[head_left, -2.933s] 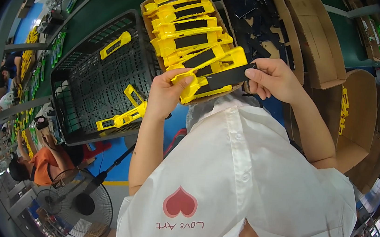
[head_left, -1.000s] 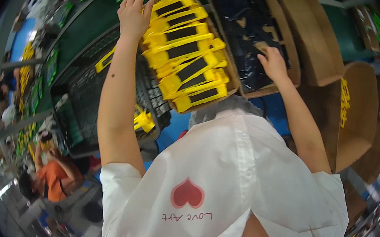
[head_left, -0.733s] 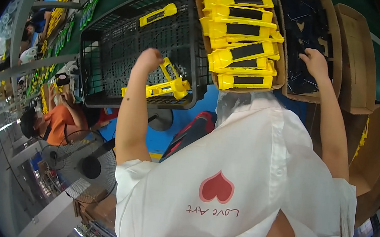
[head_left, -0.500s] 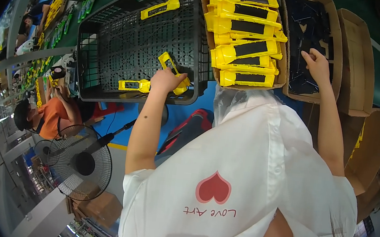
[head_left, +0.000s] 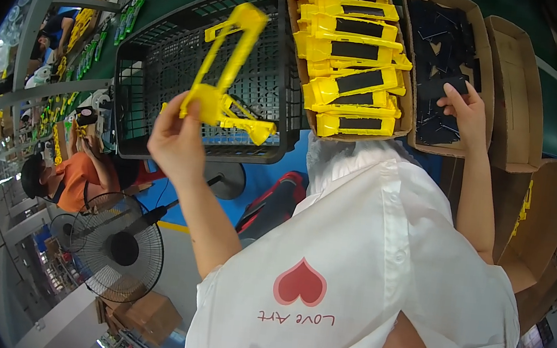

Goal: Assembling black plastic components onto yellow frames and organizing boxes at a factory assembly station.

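Note:
My left hand [head_left: 180, 145] pinches a yellow plastic frame [head_left: 240, 56] by its rounded end, holding it tilted above the black plastic crate [head_left: 133, 135]. An open rectangular window runs along the frame. Behind it, more yellow frames lie in the crate, partly hidden. On the right, my right hand [head_left: 467, 114] grips a thin black rectangular piece [head_left: 441, 88] between thumb and fingers. It is over a cardboard box [head_left: 486, 67] of loose black pieces. Between crate and box, another carton holds stacked yellow frames [head_left: 354, 51] with black panels in their windows.
A shallow cardboard tray [head_left: 517, 98] stands at the far right, with a taller carton [head_left: 545, 211] below it. To the left are a standing fan [head_left: 120, 247] and a co-worker in an orange top [head_left: 76, 182]. Green and yellow parts line a bench beyond.
My left hand has lifted a yellow frame out of the crate and drawn back toward me. My right hand has picked up a black piece from the box.

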Motion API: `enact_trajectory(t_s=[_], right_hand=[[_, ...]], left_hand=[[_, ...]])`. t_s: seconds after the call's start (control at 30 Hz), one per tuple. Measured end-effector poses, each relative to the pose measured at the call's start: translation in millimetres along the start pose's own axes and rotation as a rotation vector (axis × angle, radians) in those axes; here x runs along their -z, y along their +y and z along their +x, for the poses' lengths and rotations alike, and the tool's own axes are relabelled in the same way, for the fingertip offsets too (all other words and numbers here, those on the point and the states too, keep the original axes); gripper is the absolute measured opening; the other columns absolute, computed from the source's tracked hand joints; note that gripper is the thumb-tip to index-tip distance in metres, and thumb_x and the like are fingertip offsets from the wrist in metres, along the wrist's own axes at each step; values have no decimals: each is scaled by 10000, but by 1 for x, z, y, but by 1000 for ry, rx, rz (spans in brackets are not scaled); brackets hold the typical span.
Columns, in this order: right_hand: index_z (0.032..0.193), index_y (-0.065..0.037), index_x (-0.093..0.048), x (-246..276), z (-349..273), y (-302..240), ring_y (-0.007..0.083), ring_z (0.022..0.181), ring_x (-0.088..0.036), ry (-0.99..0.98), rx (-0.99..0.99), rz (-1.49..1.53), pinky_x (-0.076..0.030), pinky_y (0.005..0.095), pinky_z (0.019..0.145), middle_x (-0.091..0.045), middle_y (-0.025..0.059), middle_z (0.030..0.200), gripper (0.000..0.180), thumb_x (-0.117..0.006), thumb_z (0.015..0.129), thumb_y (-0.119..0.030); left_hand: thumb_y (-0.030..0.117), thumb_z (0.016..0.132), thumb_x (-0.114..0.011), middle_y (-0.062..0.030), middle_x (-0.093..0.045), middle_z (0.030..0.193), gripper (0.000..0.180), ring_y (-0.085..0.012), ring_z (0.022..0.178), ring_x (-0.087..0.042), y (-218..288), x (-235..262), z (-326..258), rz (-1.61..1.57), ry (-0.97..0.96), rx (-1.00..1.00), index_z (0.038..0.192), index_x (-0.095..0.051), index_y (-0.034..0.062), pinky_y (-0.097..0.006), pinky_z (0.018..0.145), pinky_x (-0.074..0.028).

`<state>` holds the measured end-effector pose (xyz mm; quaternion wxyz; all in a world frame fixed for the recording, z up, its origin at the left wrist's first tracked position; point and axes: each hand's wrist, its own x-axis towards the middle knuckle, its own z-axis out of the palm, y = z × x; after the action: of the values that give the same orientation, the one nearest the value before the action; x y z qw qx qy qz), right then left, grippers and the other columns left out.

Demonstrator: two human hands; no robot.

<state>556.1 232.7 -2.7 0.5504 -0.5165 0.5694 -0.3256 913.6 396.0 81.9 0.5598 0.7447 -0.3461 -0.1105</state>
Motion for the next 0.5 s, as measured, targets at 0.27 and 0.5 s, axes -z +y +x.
enact_trajectory(t_s=[0.27,0.5], right_hand=[[810,-74,-527,-11,-13,-28,37,488,-439,-114,69,142,-352,145,456,-494,-16,582,116,-574,779,-176],[761,-77,-540,-5,-15,-17,22,474,-444,-110,-71,310,-349,134,430,-502,-16,574,137,-536,813,-203]], left_hand=[[258,862,-376,-12,-466,604,233,-121,472,-443,6,-96,-55,-1553,-791,1280,921,-461,49,-221,425,-375],[247,873,-325,11,-400,506,174,-122,438,-400,12,-122,-73,-1881,-1087,1308,827,-402,98,-249,399,-324]])
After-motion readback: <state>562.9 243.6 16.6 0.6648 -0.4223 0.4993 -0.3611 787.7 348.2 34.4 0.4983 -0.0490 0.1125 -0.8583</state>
